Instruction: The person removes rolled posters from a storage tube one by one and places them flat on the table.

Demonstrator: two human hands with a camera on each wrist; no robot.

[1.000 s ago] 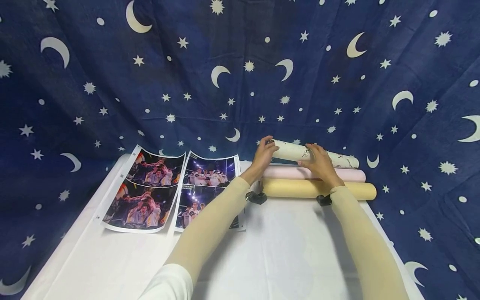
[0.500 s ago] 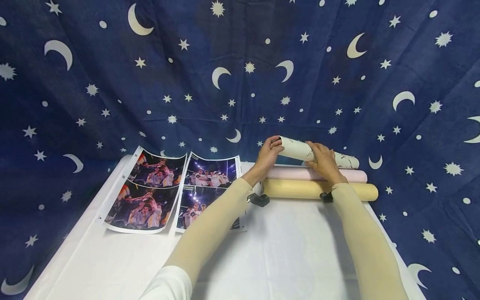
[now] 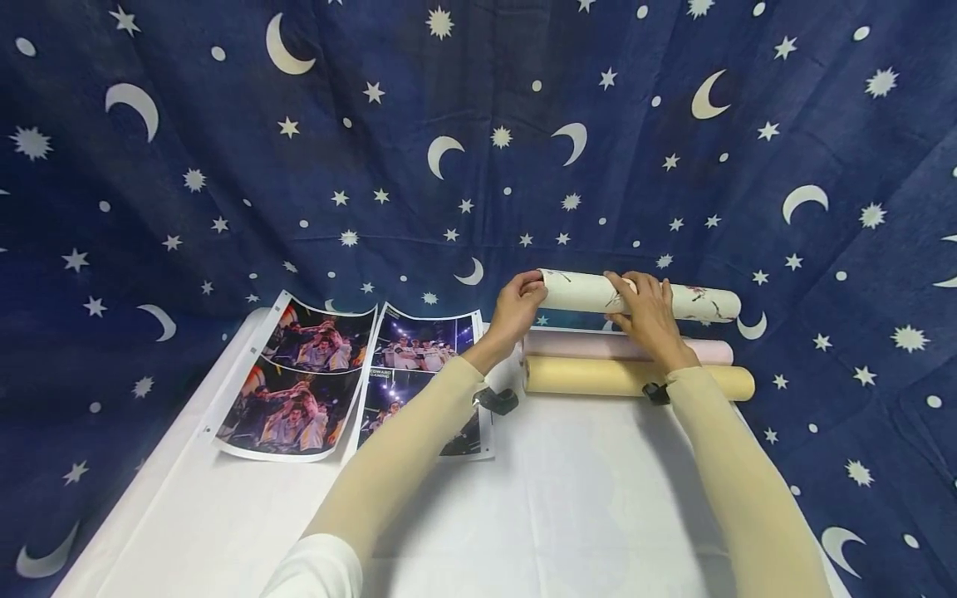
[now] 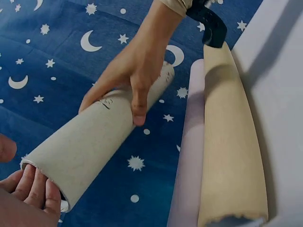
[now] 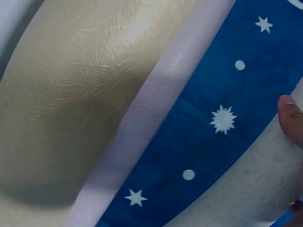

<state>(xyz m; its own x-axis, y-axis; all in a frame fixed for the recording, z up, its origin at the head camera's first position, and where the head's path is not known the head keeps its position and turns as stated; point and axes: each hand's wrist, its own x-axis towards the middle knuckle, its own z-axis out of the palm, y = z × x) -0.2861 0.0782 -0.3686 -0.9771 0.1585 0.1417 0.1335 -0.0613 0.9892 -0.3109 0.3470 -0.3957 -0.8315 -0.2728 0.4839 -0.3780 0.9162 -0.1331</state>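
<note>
A cream wallpaper roll (image 3: 579,292) with a dark branch-and-flower print is held up behind the other rolls, nearly level. My right hand (image 3: 649,314) grips it around the middle, thumb on the near side, as the left wrist view also shows. At its left end is my left hand (image 3: 517,312), the fingers (image 4: 35,187) curled into the hollow opening. Below lie a pink roll (image 3: 576,343) and a yellow roll (image 3: 591,377), side by side on the white table. In the right wrist view only the right thumb (image 5: 289,118) and part of the cream roll (image 5: 246,189) show.
Two glossy photo sheets, one at far left (image 3: 299,374) and one nearer the middle (image 3: 422,345), lie curling on the white table (image 3: 598,498). A dark blue cloth (image 3: 478,149) with moons and stars hangs behind and at both sides.
Both hands have raised the cream roll off the pink one and shifted it rightward, its right end rising to level it. The pink and yellow rolls stay where they were.
</note>
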